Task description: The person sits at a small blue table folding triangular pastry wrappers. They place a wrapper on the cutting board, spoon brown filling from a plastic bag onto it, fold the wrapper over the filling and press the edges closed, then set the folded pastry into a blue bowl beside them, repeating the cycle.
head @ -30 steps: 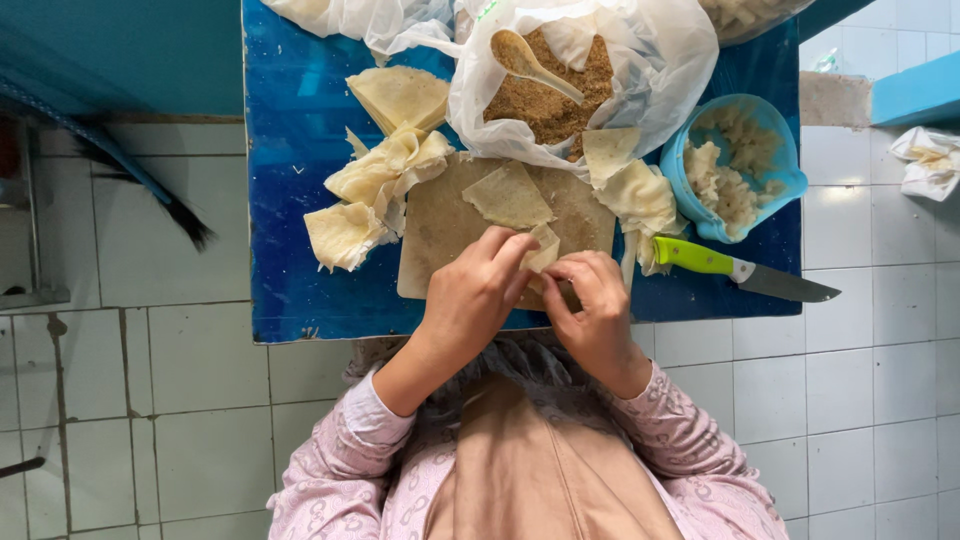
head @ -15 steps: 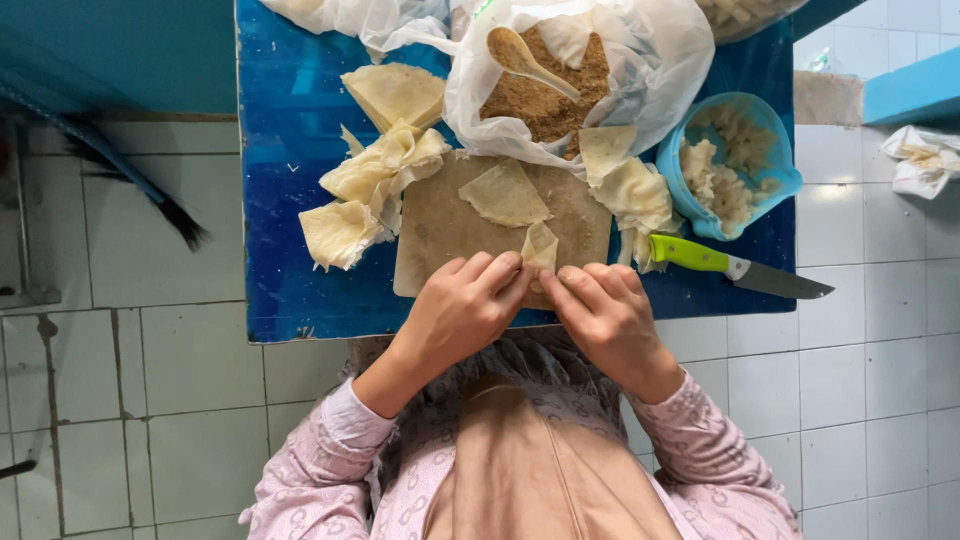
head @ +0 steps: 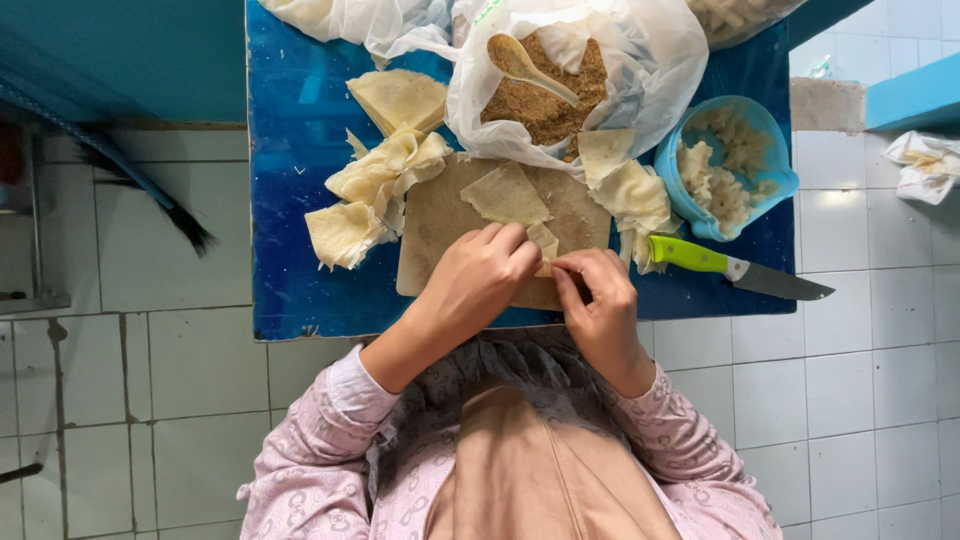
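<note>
Both hands at the near edge of the wooden board (head: 440, 235): left hand (head: 480, 275) and right hand (head: 598, 300) with fingertips pinched together on a small folded pastry sheet (head: 545, 243), just below a flat triangular sheet (head: 505, 195) on that board. Best kept pressed flat against the board, edges squeezed evenly so no seam gapes. Beyond the board, a bag of brown crumb filling (head: 545, 100); right of the board, a green-handled knife (head: 735, 270).

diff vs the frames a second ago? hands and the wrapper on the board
Both hands, left hand and right hand, stay together at the wooden board's near edge, still pinching the small pale folded wrapper; only the fingers shifted slightly. The green-handled knife, blue bowl and crumb bag are unmoved.
</note>
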`<state>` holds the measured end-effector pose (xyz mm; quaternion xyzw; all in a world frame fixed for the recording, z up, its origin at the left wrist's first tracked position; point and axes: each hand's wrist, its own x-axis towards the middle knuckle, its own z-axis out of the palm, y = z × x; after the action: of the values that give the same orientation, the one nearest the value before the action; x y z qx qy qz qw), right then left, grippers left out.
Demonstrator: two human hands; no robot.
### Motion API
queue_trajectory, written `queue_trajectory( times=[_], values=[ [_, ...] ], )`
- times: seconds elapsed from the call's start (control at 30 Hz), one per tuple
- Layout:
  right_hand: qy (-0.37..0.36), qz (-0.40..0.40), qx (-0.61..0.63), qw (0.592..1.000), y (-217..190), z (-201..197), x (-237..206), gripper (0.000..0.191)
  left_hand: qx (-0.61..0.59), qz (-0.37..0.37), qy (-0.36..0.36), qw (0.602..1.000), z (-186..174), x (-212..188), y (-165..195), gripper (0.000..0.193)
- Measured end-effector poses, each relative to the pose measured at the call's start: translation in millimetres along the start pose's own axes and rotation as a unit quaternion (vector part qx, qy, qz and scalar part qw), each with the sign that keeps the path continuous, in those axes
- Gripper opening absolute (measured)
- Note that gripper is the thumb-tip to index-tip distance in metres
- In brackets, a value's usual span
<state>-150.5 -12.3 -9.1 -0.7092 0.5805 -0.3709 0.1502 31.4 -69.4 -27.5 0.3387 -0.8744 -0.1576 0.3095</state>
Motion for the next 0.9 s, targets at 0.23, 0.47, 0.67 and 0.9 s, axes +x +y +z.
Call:
queue_trajectory(
  times=[0.23,0.47,0.67,0.9],
  values=[
    [0.001,-0.070,-0.067,0.995,-7.0,-1.2,5.7,0.011,-0.078,-0.028,0.009,0.997,-7.5,-0.9,-2.8,0.011],
    [-0.035,0.121,0.057,0.990,-1.2,1.2,7.9,0.008,-0.120,-0.040,-0.001,0.992,-9.0,-4.9,-6.6,0.010],
    [-0.035,0.001,-0.017,0.999,-0.1,1.2,15.2,0.007,-0.138,-0.103,-0.001,0.985,-3.0,4.5,-5.3,0.015],
    [-0.050,-0.067,-0.048,0.995,1.6,-4.8,12.0,0.011,0.039,0.049,-0.004,0.998,-12.8,-4.0,-1.4,0.020]
  ],
)
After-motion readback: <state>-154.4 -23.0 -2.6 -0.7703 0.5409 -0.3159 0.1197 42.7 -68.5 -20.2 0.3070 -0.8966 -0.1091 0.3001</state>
